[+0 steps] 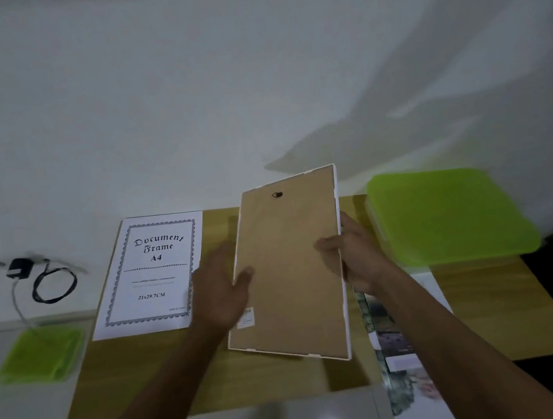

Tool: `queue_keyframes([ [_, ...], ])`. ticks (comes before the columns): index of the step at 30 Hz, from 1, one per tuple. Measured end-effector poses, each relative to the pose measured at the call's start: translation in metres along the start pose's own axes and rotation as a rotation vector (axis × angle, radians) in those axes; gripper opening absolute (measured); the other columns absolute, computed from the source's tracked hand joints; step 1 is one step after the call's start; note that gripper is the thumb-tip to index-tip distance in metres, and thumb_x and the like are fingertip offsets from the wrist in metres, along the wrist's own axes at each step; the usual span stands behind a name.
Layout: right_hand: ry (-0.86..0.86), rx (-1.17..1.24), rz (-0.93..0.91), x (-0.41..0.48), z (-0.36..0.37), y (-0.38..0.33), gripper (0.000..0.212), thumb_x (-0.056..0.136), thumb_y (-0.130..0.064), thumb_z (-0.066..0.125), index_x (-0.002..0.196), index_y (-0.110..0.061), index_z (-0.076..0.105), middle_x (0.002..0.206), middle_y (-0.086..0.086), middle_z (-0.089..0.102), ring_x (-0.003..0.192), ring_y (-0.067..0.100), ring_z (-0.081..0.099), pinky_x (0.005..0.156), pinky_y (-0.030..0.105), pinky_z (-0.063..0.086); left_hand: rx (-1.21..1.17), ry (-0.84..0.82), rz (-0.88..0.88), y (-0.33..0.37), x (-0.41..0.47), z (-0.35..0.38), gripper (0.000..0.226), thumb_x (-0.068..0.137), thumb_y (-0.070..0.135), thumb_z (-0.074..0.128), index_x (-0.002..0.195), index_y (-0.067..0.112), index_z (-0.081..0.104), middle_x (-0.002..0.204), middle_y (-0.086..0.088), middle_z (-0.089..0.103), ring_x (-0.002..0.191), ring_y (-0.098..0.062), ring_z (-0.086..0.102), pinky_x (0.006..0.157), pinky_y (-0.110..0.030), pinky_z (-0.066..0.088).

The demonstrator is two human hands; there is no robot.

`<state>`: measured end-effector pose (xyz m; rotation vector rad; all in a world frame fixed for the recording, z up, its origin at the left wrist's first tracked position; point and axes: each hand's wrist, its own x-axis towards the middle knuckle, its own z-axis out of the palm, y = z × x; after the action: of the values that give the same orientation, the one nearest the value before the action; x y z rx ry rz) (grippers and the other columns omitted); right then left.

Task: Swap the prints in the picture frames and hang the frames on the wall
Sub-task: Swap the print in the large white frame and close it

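Both hands, left hand point(223, 284) and right hand point(352, 255), grip the white frame point(289, 270) (backing outward) by its edges; a slack hold could drop it.

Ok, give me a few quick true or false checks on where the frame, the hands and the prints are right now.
1. The picture frame is held with its brown backing board toward the camera. True.
2. Only the right hand is on the frame. False: the left hand grips its left edge as well.
3. The "Document Frame A4" sheet lies flat on the wooden board, left of the frame. True.
4. The frame already hangs on the wall. False: it is held up over the board, tilted, and the wall above is bare.
5. A green lid lies to the right of the frame. True.
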<state>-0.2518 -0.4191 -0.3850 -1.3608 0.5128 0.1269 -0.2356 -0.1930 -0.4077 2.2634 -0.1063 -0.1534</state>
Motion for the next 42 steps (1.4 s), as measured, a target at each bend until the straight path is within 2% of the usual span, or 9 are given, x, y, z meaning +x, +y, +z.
queue_keyframes([
  [4, -0.002, 0.07, 0.031, 0.017, -0.015, 0.018, 0.062, 0.087, 0.014, 0.057, 0.13, -0.029, 0.048, 0.107, 0.011, 0.072, 0.084, 0.025, 0.07, 0.072, 0.04, 0.059, -0.338, -0.299, -0.218, -0.018, 0.021, -0.007, 0.055, 0.091, 0.01, 0.064, 0.136, 0.032, 0.043, 0.129, -0.009, 0.061, 0.106, -0.024, 0.064, 0.082, -0.034, 0.056],
  [8, 0.044, -0.253, 0.01, 0.035, -0.015, 0.037, 0.063, 0.091, 0.0, 0.064, 0.141, -0.031, 0.04, 0.099, -0.002, 0.07, 0.078, 0.007, 0.068, 0.065, 0.022, 0.052, -0.252, -0.261, -0.2, -0.043, 0.037, -0.002, 0.054, 0.086, 0.014, 0.071, 0.133, 0.031, 0.051, 0.109, -0.002, 0.07, 0.089, -0.019, 0.07, 0.083, -0.044, 0.058],
  [12, 0.043, -0.47, -0.028, 0.059, -0.017, 0.057, 0.055, 0.088, 0.002, 0.066, 0.136, -0.023, 0.052, 0.099, -0.01, 0.068, 0.074, -0.007, 0.062, 0.06, 0.006, 0.045, -0.013, -0.184, -0.118, -0.063, 0.047, 0.016, 0.061, 0.082, 0.024, 0.075, 0.138, 0.018, 0.05, 0.11, 0.002, 0.065, 0.094, -0.02, 0.062, 0.083, -0.028, 0.047],
  [19, 0.155, -0.757, -0.045, 0.105, -0.016, 0.096, 0.057, 0.072, -0.02, 0.076, 0.127, -0.024, 0.059, 0.113, 0.005, 0.066, 0.1, 0.02, 0.063, 0.09, 0.031, 0.053, 0.176, -0.179, -0.156, -0.1, 0.075, 0.05, 0.06, 0.075, 0.035, 0.079, 0.129, 0.023, 0.055, 0.111, -0.011, 0.064, 0.097, -0.029, 0.06, 0.083, -0.037, 0.048],
  [24, 0.223, -0.922, -0.03, 0.12, -0.017, 0.116, 0.027, 0.075, -0.012, 0.078, 0.097, -0.009, 0.062, 0.098, 0.014, 0.063, 0.095, 0.029, 0.061, 0.082, 0.039, 0.054, 0.183, -0.205, -0.14, -0.111, 0.093, 0.061, 0.056, 0.075, 0.03, 0.079, 0.126, 0.021, 0.058, 0.109, -0.011, 0.058, 0.101, -0.029, 0.056, 0.084, -0.035, 0.045],
  [32, 0.207, -1.209, -0.127, 0.124, -0.002, 0.103, 0.041, 0.085, -0.02, 0.06, 0.125, -0.011, 0.055, 0.12, 0.012, 0.054, 0.115, 0.033, 0.05, 0.09, 0.041, 0.05, 0.218, -0.193, -0.076, -0.124, 0.096, 0.064, 0.055, 0.081, 0.039, 0.072, 0.13, 0.023, 0.053, 0.117, -0.01, 0.058, 0.103, -0.03, 0.06, 0.089, -0.044, 0.052],
  [37, 0.086, -1.349, -0.371, 0.161, 0.024, 0.1, 0.041, 0.092, -0.031, 0.06, 0.125, -0.006, 0.055, 0.135, 0.016, 0.05, 0.13, 0.035, 0.042, 0.102, 0.046, 0.041, 0.426, -0.223, 0.103, -0.124, 0.069, 0.057, 0.098, 0.068, 0.077, 0.06, 0.138, 0.012, 0.037, 0.139, -0.005, 0.044, 0.126, -0.029, 0.041, 0.102, -0.046, 0.043],
  [40, 0.093, -1.351, -0.411, 0.187, 0.039, 0.107, 0.033, 0.093, -0.036, 0.056, 0.114, -0.011, 0.061, 0.132, 0.01, 0.054, 0.13, 0.029, 0.042, 0.103, 0.047, 0.038, 0.439, -0.469, 0.062, -0.134, 0.042, 0.054, 0.145, 0.053, 0.088, 0.06, 0.152, 0.013, -0.014, 0.16, -0.001, -0.014, 0.148, -0.019, -0.013, 0.12, -0.041, -0.001],
  [42, 0.148, -1.351, -0.434, 0.197, 0.049, 0.112, 0.032, 0.095, -0.039, 0.051, 0.115, -0.017, 0.064, 0.13, 0.005, 0.056, 0.13, 0.025, 0.043, 0.104, 0.048, 0.033, 0.425, -0.502, 0.05, -0.139, 0.033, 0.055, 0.152, 0.049, 0.086, 0.065, 0.148, 0.015, -0.027, 0.156, 0.002, -0.025, 0.144, -0.013, -0.024, 0.119, -0.037, -0.008],
])
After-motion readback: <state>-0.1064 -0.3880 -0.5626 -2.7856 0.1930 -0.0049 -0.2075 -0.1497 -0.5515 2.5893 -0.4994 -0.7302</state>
